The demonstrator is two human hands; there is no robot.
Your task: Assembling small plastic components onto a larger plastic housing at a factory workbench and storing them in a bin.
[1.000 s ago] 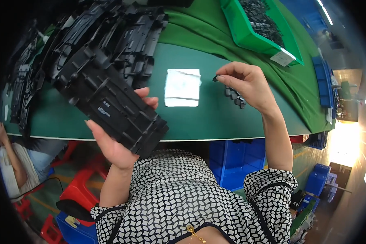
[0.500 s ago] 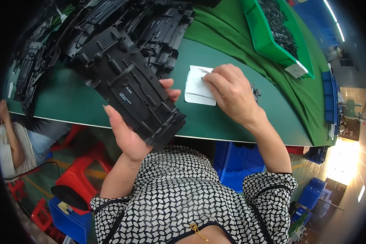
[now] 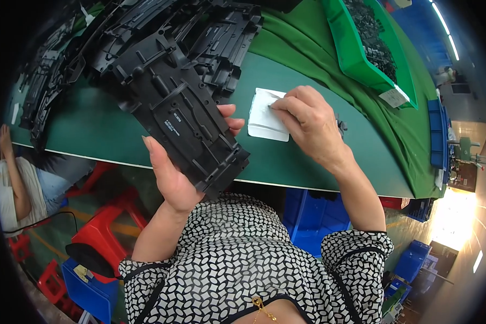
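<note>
My left hand [image 3: 174,182] is wrapped round the lower end of a long black moulded plastic part [image 3: 181,116], thumb on one side and fingertips showing past the other. The part tilts up to the left, its ribbed face with small pale lettering toward me. Over a shallow white tray [image 3: 263,117] on the table, my right hand [image 3: 312,123] is closed in a pinch. A tiny dark piece [image 3: 270,106] shows at its fingertips, too small to name. A few small dark parts [image 3: 341,127] lie beyond that hand, partly hidden by it.
More black moulded parts [image 3: 221,48] are heaped at the far left of the green table [image 3: 286,170]. At the far right a green bin [image 3: 343,56] of small dark pieces rests on green cloth [image 3: 286,35]. Another person's arm [image 3: 17,183] and a red stool [image 3: 100,227] are at left.
The view has shifted very slightly. Both hands keep nearly the same pose, with the right fingertips still pinched over the white tray and the left hand still round the black part.
</note>
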